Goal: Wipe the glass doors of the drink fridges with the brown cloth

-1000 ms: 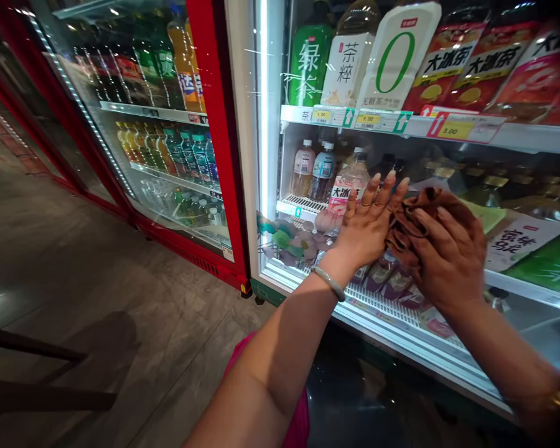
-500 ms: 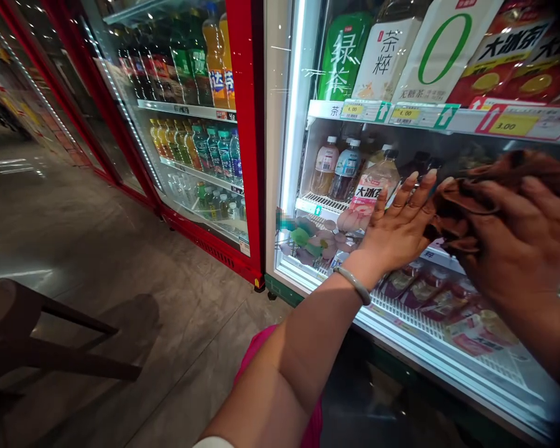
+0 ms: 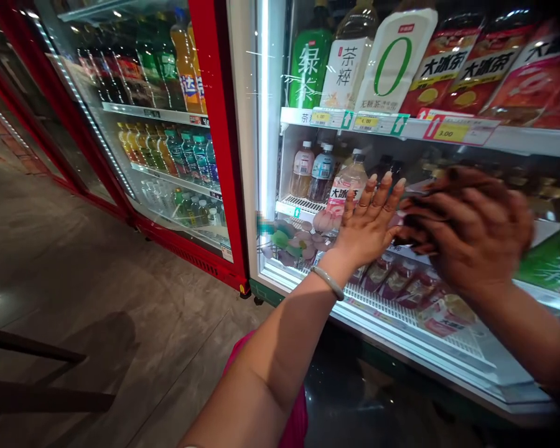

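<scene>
I see one left hand [image 3: 364, 229] spread against the glass [image 3: 392, 142] and one right hand [image 3: 488, 239] clutching one brown cloth [image 3: 466, 177], right of centre, floor [image 3: 74, 267] stretching lower left.

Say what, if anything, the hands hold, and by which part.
The right hand holds a brown cloth by its bunched folds; the left hand holds nothing.

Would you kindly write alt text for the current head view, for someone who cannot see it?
A person's right hand holds a crumpled brown cloth at the glass front of a drinks fridge, the left hand spread beside it. Bottles stand on lit shelves behind the glass, and a red-framed fridge stands at picture left.
</scene>
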The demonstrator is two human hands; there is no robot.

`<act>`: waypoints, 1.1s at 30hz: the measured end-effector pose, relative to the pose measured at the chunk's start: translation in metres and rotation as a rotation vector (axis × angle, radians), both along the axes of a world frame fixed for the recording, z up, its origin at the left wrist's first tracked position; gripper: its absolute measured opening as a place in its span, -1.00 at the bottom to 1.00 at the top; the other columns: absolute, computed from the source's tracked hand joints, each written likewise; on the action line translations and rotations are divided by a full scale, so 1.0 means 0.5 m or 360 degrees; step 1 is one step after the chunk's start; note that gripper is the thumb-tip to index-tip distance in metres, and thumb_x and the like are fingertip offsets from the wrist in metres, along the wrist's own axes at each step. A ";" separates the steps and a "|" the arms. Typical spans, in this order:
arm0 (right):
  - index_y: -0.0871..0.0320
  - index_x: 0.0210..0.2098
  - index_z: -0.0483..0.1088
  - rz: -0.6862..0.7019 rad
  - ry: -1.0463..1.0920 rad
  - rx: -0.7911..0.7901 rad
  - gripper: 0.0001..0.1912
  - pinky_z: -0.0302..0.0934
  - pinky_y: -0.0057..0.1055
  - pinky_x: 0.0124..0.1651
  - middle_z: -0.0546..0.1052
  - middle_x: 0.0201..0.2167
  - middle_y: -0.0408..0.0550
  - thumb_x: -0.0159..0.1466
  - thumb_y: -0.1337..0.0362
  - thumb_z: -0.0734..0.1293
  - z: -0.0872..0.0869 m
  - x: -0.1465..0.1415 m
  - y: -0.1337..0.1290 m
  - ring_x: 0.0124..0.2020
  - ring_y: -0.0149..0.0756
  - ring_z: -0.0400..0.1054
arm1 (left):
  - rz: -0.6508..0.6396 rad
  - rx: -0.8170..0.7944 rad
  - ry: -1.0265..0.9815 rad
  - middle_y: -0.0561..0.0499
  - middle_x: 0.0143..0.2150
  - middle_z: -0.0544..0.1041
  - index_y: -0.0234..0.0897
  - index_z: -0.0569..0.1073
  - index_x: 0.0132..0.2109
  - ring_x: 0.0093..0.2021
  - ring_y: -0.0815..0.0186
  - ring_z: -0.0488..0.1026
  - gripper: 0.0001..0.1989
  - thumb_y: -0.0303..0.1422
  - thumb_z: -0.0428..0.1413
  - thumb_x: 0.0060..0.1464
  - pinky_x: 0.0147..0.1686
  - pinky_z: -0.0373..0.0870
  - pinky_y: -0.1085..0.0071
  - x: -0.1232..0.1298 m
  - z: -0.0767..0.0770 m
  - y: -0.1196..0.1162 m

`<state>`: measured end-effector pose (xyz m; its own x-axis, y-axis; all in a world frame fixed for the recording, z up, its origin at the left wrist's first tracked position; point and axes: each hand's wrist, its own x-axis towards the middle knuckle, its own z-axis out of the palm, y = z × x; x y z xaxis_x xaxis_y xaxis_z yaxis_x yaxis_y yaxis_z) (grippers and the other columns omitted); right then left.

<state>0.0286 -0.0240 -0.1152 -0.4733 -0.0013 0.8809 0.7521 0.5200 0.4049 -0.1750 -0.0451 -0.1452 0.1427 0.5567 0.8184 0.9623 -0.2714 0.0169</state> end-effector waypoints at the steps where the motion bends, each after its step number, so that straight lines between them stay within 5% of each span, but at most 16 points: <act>1: -0.18 -0.04 0.54 0.0006 -0.0108 -0.0011 -0.77 -0.02 0.08 0.50 0.54 0.22 -0.28 0.41 0.08 0.27 0.001 -0.013 0.001 0.38 -0.18 0.28 | -0.0011 0.0003 -0.0008 -0.06 0.62 -0.18 -0.27 -0.09 0.56 0.57 0.16 -0.56 -0.28 -0.18 -0.08 0.40 0.53 -0.47 -0.06 -0.001 -0.001 0.002; 4: -0.13 -0.14 0.57 -0.0120 -0.0169 -0.0134 -0.75 -0.13 0.04 0.52 0.54 0.23 -0.24 0.41 0.03 0.26 0.062 -0.034 0.016 0.38 -0.19 0.25 | -0.0066 0.0006 -0.0060 -0.11 0.62 -0.20 -0.29 -0.07 0.56 0.57 0.18 -0.57 -0.29 -0.16 -0.08 0.41 0.52 -0.55 -0.06 -0.002 -0.002 0.009; 8: -0.04 0.00 0.56 -0.0117 0.0206 -0.0081 -0.67 -0.07 0.11 0.48 0.46 0.28 -0.10 0.36 -0.03 0.34 0.133 0.002 0.023 0.42 -0.07 0.16 | -0.0151 -0.0043 -0.0093 -0.13 0.61 -0.17 -0.27 -0.05 0.55 0.57 0.18 -0.58 -0.27 -0.03 -0.12 0.42 0.51 -0.56 -0.09 -0.007 0.002 0.014; 10: -0.01 0.08 0.53 -0.0132 0.0364 -0.0040 -0.62 -0.04 0.18 0.46 0.43 0.31 -0.03 0.36 0.00 0.35 0.103 0.026 0.011 0.43 -0.01 0.15 | -0.0157 -0.0061 -0.0096 -0.13 0.62 -0.18 -0.26 -0.07 0.55 0.57 0.17 -0.58 -0.26 -0.01 -0.13 0.42 0.51 -0.57 -0.09 -0.008 0.004 0.015; 12: -0.02 0.10 0.51 -0.0186 0.0397 -0.0017 -0.62 -0.05 0.20 0.47 0.44 0.29 0.01 0.35 0.02 0.37 0.036 0.037 -0.004 0.42 0.01 0.16 | -0.0156 -0.0064 -0.0098 -0.14 0.62 -0.19 -0.26 -0.09 0.56 0.57 0.16 -0.59 -0.25 0.00 -0.14 0.42 0.51 -0.58 -0.09 -0.008 0.004 0.016; 14: -0.07 0.05 0.52 -0.0185 0.0240 0.0072 -0.67 -0.06 0.11 0.49 0.50 0.24 -0.02 0.32 0.03 0.41 -0.032 0.032 -0.015 0.40 -0.04 0.18 | -0.0161 -0.0045 -0.0103 -0.16 0.62 -0.20 -0.27 -0.11 0.56 0.57 0.15 -0.60 -0.24 0.01 -0.15 0.42 0.50 -0.59 -0.10 -0.006 0.002 0.017; 16: -0.15 0.01 0.51 -0.0168 0.0008 0.0073 -0.76 -0.06 0.02 0.51 0.52 0.22 -0.15 0.35 0.11 0.39 -0.063 0.015 -0.021 0.39 -0.15 0.20 | -0.0170 -0.0020 -0.0110 -0.18 0.62 -0.21 -0.28 -0.15 0.56 0.57 0.15 -0.59 -0.27 -0.05 -0.16 0.44 0.50 -0.60 -0.11 -0.005 0.000 0.018; 18: -0.21 -0.03 0.51 -0.0167 -0.0182 -0.0059 -0.81 -0.11 -0.01 0.54 0.50 0.26 -0.29 0.40 0.17 0.32 -0.041 0.000 -0.020 0.39 -0.24 0.21 | -0.0173 -0.0003 -0.0117 -0.19 0.62 -0.23 -0.29 -0.19 0.56 0.57 0.15 -0.59 -0.28 -0.11 -0.16 0.45 0.50 -0.60 -0.13 -0.006 -0.002 0.020; 20: -0.21 -0.06 0.53 -0.0190 -0.0228 -0.0206 -0.80 -0.16 0.01 0.55 0.47 0.29 -0.33 0.42 0.14 0.27 0.019 -0.003 -0.014 0.40 -0.23 0.20 | -0.0179 -0.0004 -0.0121 -0.21 0.62 -0.24 -0.30 -0.20 0.56 0.57 0.13 -0.59 -0.27 -0.10 -0.15 0.45 0.50 -0.59 -0.15 -0.008 -0.002 0.022; 23: -0.10 -0.02 0.55 -0.0246 0.0069 -0.0212 -0.73 -0.16 0.14 0.52 0.43 0.32 -0.17 0.41 0.04 0.27 0.102 0.019 -0.001 0.43 -0.05 0.13 | -0.0208 -0.0014 -0.0129 -0.23 0.61 -0.23 -0.27 -0.21 0.57 0.58 0.11 -0.59 -0.22 -0.01 -0.14 0.43 0.50 -0.58 -0.16 -0.008 -0.001 0.023; 25: -0.05 -0.01 0.54 -0.0261 0.0261 -0.0146 -0.70 -0.14 0.22 0.49 0.39 0.35 -0.08 0.41 0.04 0.26 0.110 0.040 0.003 0.45 0.05 0.09 | -0.0218 -0.0018 -0.0150 -0.23 0.61 -0.23 -0.25 -0.24 0.57 0.58 0.12 -0.59 -0.23 -0.02 -0.15 0.43 0.50 -0.57 -0.16 -0.004 0.000 0.021; 29: -0.06 0.02 0.52 -0.0191 0.0207 0.0000 -0.70 -0.08 0.23 0.49 0.39 0.35 -0.05 0.36 0.04 0.32 0.016 0.063 -0.008 0.43 0.07 0.13 | -0.0265 -0.0024 -0.0217 -0.23 0.61 -0.37 -0.29 -0.32 0.56 0.57 0.14 -0.62 -0.24 -0.10 -0.17 0.45 0.51 -0.53 -0.13 0.014 0.000 0.010; 33: -0.05 0.24 0.38 -0.0236 -0.0014 -0.0053 -0.43 -0.18 0.31 0.51 0.40 0.35 0.02 0.29 -0.07 0.37 -0.083 0.054 -0.028 0.44 0.08 0.12 | -0.0345 -0.0063 -0.0204 -0.13 0.62 -0.45 -0.15 -0.26 0.57 0.57 0.09 -0.63 -0.23 -0.03 -0.12 0.42 0.50 -0.54 -0.17 0.026 0.001 0.001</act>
<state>0.0554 -0.0380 -0.1568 -0.4740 0.0984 0.8750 0.8181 0.4166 0.3963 -0.1620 -0.0444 -0.1449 0.1587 0.5564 0.8156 0.8709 -0.4681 0.1499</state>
